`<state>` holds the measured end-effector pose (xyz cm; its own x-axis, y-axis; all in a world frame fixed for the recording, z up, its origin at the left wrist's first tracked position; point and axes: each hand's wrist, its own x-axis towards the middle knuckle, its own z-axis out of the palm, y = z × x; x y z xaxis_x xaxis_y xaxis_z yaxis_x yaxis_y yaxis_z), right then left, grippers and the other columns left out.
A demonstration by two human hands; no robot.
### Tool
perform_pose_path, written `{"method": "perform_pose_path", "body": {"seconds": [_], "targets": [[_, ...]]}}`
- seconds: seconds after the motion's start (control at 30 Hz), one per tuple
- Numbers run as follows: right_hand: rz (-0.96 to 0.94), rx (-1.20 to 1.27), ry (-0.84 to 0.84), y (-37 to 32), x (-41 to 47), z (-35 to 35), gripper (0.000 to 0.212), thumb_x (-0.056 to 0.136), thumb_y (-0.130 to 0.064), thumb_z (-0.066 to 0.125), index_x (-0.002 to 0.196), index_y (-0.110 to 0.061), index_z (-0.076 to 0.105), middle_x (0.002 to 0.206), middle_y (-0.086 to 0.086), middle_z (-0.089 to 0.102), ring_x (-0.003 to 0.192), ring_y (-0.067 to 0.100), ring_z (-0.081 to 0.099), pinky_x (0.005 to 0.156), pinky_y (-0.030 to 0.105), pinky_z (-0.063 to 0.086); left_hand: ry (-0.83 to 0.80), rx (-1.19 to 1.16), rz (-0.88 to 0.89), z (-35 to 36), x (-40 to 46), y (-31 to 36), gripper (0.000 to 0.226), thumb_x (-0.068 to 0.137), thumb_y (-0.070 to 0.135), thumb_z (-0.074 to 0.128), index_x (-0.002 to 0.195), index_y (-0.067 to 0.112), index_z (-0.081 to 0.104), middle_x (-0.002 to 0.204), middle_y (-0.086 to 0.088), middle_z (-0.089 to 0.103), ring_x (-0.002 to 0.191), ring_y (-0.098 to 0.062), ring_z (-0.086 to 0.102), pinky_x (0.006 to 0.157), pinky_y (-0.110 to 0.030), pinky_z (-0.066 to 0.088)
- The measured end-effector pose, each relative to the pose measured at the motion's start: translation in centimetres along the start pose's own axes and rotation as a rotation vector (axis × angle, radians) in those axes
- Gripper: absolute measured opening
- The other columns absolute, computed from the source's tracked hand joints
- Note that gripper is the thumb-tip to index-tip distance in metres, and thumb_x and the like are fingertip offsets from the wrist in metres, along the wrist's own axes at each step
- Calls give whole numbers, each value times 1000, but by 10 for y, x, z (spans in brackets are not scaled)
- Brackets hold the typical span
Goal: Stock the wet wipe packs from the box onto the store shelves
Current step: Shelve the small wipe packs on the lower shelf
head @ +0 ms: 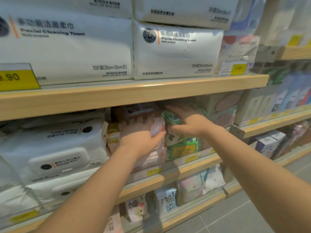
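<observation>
Both my hands reach into the middle wooden shelf (193, 167). My left hand (139, 133) grips a pink wet wipe pack (157, 130) standing among other pink packs, thumb curled round its right edge. My right hand (188, 121) holds a green patterned wet wipe pack (171, 118), fingers on top and thumb underneath. Below it a green pack with a yellow-labelled lid (183, 149) stands at the shelf front. The supply box is out of view.
Large white baby wipe packs (55, 148) fill the shelf to the left. White facial towel packs (176, 51) sit on the upper shelf (134, 93). More small wipe packs (166, 200) stand on the lower shelf. Grey floor tiles (235, 216) lie at bottom right.
</observation>
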<state>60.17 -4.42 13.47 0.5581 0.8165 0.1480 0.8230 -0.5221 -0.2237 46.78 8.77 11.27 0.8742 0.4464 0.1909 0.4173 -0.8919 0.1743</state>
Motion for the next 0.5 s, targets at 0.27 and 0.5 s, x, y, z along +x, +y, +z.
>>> {"method": "perform_pose_path", "body": {"seconds": [0.27,0.5], "targets": [[95,-206,437,8,-3,44,70,83,-68,23,129,-26,55,114,19,61,100,42,53,82,45,44,127,185,-20,11,-8,-11,58,91,66,19,143,42,23,128,-5,52,111,-26,49,84,-36,34],[196,-233,478,-6,3,51,66,84,-66,27,120,-24,63,101,20,64,90,42,56,80,46,46,161,202,-49,19,1,-15,59,89,68,16,142,43,23,130,-4,51,114,-27,48,95,-42,33]]}}
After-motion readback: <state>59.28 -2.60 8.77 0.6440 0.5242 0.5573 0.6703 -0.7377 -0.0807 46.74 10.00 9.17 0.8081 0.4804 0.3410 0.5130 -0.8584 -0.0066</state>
